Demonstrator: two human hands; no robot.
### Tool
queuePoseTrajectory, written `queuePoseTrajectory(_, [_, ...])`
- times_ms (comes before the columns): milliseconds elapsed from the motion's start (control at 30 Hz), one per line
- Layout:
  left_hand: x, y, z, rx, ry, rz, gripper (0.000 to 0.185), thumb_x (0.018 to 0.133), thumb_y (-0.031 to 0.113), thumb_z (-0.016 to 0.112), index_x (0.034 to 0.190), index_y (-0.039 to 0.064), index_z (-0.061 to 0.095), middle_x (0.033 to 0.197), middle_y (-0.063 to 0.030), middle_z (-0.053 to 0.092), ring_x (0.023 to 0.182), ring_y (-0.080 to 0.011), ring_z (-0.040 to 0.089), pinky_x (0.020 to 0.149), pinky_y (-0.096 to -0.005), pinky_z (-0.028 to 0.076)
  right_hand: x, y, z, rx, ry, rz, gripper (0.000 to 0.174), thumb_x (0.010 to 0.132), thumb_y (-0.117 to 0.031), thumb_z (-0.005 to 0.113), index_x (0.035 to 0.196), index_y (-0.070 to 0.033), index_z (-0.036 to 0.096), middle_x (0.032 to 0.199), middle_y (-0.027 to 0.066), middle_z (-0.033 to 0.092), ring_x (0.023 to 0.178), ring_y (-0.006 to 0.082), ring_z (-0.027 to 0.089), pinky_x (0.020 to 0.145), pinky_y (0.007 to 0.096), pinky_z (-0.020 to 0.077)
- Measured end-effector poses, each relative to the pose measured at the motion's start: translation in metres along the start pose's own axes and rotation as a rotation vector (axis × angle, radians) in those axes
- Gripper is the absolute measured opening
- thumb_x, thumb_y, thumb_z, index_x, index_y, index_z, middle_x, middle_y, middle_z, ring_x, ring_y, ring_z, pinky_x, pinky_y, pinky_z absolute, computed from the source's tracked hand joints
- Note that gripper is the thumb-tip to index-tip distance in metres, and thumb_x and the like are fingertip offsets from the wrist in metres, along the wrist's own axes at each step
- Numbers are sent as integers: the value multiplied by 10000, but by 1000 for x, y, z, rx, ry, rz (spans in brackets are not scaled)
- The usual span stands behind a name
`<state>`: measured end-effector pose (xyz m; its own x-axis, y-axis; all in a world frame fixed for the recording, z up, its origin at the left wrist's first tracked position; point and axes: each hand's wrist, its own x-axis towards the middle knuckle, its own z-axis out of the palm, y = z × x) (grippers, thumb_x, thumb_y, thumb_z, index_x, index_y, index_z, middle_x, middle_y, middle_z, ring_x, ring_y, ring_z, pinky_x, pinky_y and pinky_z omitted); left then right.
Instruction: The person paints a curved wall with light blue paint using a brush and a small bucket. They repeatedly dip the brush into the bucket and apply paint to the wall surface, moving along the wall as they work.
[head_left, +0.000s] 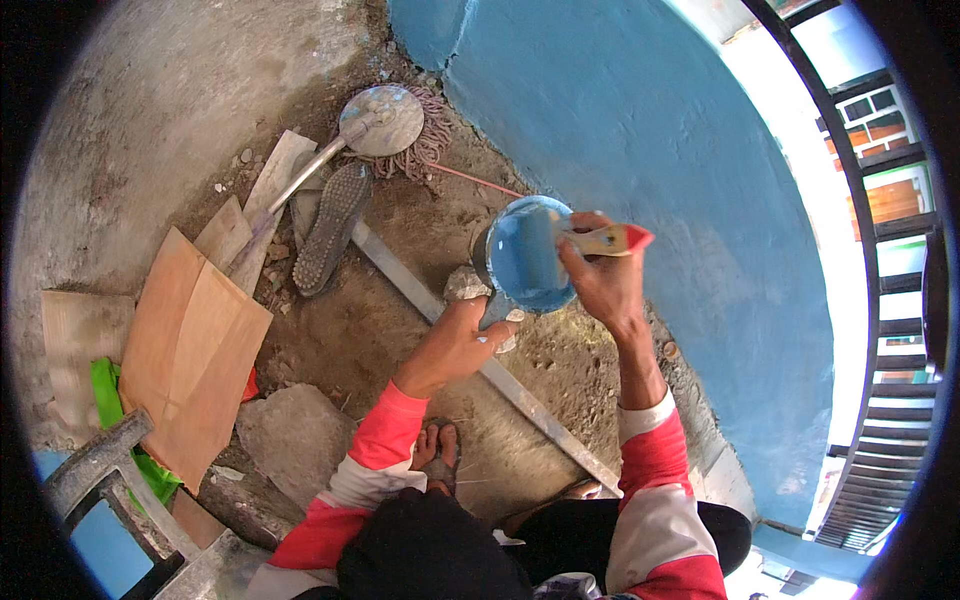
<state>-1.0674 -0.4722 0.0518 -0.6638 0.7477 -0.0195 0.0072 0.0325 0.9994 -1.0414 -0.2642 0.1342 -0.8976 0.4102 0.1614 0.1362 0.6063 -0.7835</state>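
Note:
A round container of blue paint is in front of me, beside the blue-painted wall. My left hand grips a grey, handle-like part at the container's near left side. In my right hand is a flat paintbrush with a pale, red-tipped handle. Its bristles are blurred by motion and lie over the container's opening; I cannot tell how deep they reach. A grey stone sits against the container's left side.
A metal bar runs diagonally across the dirt floor. To the left are a dark sandal, a string mop with a round metal head, wooden boards and a flat stone. Dark railings curve along the right.

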Motion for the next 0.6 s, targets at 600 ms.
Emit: queuePoseTrajectory(600, [10,21,7,-104,-23,-281,248,912,164,672,1033,-50,640,837,-136,668,777,-195,591,742,-392,490,-40,11,-17,-15,385,-275,204,918,-78,720,1094,16,677,1005,92,707,873,149,676,743,298,570])
